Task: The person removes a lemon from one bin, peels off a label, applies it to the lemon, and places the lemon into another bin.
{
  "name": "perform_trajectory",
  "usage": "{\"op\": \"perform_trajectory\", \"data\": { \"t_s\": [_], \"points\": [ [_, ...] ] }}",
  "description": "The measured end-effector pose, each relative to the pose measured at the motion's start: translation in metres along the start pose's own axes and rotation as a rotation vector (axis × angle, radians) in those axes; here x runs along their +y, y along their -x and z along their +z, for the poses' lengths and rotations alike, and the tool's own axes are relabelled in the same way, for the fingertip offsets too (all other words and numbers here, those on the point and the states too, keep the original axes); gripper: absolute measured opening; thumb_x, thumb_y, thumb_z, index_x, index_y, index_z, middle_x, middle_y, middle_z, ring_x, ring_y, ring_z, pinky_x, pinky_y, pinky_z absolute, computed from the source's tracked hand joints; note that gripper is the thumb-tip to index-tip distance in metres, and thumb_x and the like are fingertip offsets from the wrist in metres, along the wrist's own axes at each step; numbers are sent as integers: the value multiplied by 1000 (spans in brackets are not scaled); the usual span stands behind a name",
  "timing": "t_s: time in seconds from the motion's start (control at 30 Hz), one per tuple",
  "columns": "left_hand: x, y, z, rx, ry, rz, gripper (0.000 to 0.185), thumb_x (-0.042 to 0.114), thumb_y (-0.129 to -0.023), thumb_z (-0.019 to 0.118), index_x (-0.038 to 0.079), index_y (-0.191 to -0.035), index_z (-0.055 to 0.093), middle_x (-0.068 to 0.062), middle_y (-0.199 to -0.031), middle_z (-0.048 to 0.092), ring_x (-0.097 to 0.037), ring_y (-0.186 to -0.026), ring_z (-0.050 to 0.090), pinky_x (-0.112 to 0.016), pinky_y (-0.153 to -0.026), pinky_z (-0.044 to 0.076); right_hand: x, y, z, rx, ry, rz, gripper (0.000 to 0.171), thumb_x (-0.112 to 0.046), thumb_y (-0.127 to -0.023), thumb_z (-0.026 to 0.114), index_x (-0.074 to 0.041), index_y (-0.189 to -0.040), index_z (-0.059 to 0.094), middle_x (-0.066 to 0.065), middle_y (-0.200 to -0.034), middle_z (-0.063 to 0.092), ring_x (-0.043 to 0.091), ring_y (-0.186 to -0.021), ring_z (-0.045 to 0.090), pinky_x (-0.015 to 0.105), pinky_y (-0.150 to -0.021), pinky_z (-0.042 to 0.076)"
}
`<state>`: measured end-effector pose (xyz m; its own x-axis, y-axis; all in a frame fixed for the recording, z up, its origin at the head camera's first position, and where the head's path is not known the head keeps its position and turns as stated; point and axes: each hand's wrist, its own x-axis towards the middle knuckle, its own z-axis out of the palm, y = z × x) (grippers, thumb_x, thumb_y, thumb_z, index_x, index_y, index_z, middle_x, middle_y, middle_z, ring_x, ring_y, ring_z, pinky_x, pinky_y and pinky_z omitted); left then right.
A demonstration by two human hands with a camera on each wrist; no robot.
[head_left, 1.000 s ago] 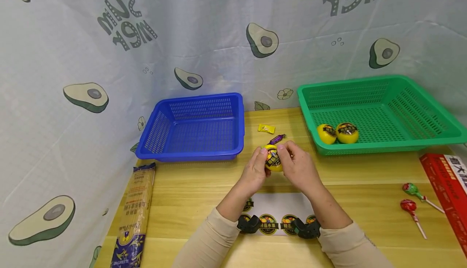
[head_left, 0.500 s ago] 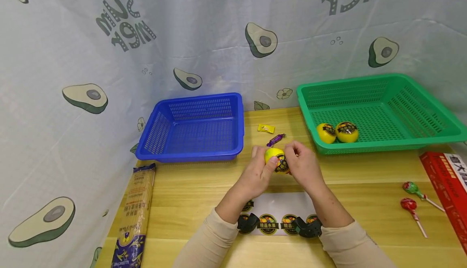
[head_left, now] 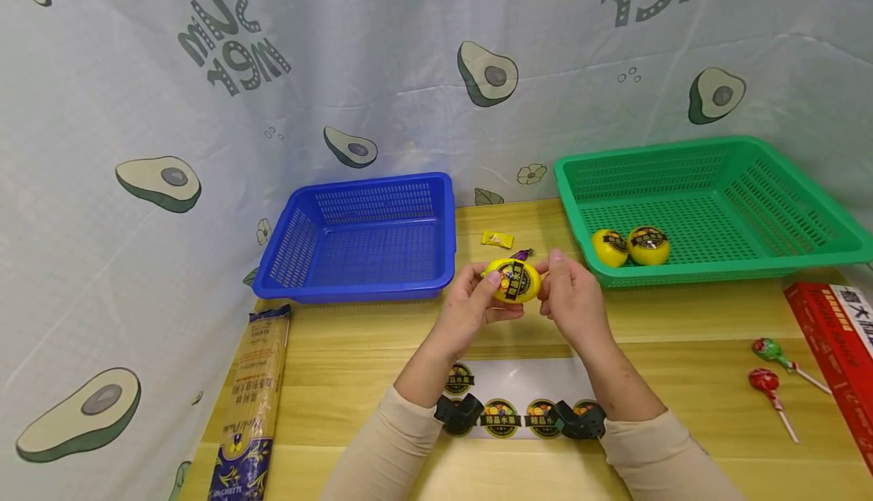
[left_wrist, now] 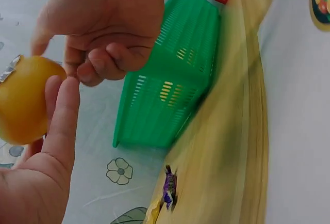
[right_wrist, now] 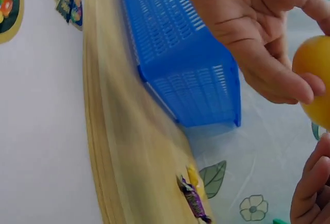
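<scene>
A yellow lemon [head_left: 513,281] with a black fruit sticker across it is held above the table. My left hand [head_left: 469,308] grips it, thumb on top and fingers beneath. Beside its right end is my right hand [head_left: 574,300], thumb raised and fingers loosely bent; a fingertip touches or nearly touches the fruit. In the left wrist view the lemon [left_wrist: 28,100] shows plain yellow with a shiny sticker edge. The right wrist view cuts off part of the lemon [right_wrist: 314,79]. Below the hands lies a white sticker sheet [head_left: 521,380] with several round fruit labels.
A blue basket [head_left: 368,289] stands back left. Two stickered yellow fruits [head_left: 630,248] sit in the green basket [head_left: 689,277] at right. Yellow [head_left: 497,239] and purple [head_left: 521,254] wrapped candies lie behind the hands. Spaghetti [head_left: 252,402], lollipops [head_left: 764,380] and a red box [head_left: 835,349] flank them.
The lemon has been turned in the hands, so its sticker now faces up and its length lies sideways. The right hand has drawn back to the lemon's right end.
</scene>
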<state>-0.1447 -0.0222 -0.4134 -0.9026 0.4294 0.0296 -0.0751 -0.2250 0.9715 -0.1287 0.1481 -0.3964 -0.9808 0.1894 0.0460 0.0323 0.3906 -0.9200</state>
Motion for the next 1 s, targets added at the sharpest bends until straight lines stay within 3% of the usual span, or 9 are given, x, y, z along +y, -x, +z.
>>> {"op": "perform_trajectory", "data": {
  "t_s": [0.1,0.3,0.57,0.7,0.83,0.93,1.0],
  "points": [
    [-1,0,3,32,81,-28,34,28,-107,50,3,-129,40,-15,-121,57,-13,-85,72,-45,-88,61,1,3,4,-44,73,-80,54,-50,-110,32,-5,-118,61,16,-75,62,22,-58,58,31,-56,48],
    [-6,1,8,-23,55,-6,32,29,-109,49,4,-125,37,-9,-116,55,-12,-85,71,-43,-88,62,3,7,13,-31,158,-155,47,-46,-107,46,-7,-128,61,23,-105,69,32,-87,63,31,-67,50],
    [-6,1,4,-33,-85,9,36,33,-108,50,1,-124,40,-9,-111,56,-12,-79,65,-29,-83,60,4,6,13,62,178,-210,42,-40,-107,46,-6,-113,70,15,-75,64,22,-63,51,28,-51,42],
    [-4,2,1,-46,-121,23,36,28,-109,49,2,-131,39,-15,-120,55,-12,-80,65,-28,-83,59,5,5,12,99,187,-234,45,-34,-109,39,-5,-109,72,18,-77,68,26,-65,53,32,-54,41],
    [-1,3,-1,-76,-200,117,43,19,-110,46,6,-149,34,-22,-142,45,-28,-85,69,-29,-80,61,5,4,12,98,189,-195,53,-36,-110,32,-3,-110,74,22,-88,72,31,-72,58,34,-59,44],
    [1,3,-1,-94,-273,164,44,15,-110,44,8,-153,38,-22,-148,42,-37,-88,70,-33,-80,63,5,4,11,76,179,-150,60,-39,-111,27,-2,-112,74,21,-84,70,27,-70,56,32,-58,43],
    [1,4,-1,-104,-285,149,43,13,-108,49,9,-151,43,-20,-145,44,-32,-87,71,-37,-83,63,6,3,9,59,171,-134,63,-41,-111,24,-2,-113,73,18,-77,67,24,-67,54,31,-56,43]
  ]
}}
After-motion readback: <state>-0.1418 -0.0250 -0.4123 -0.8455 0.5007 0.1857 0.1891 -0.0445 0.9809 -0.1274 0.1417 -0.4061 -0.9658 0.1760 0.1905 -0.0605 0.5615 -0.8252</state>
